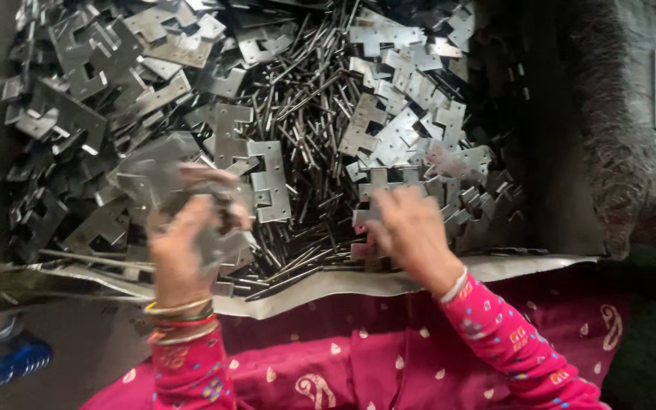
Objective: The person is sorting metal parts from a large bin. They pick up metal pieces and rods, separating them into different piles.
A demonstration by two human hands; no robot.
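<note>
Flat grey notched metal hinge plate [218,243] sits in our closed left hand [180,250]; our right hand [411,228] half-open touches thin steel pins [305,129].

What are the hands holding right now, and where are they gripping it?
The left hand grips a blurred metal hinge plate across its middle. The right hand reaches into the plates; whether it holds one cannot be told.
</note>
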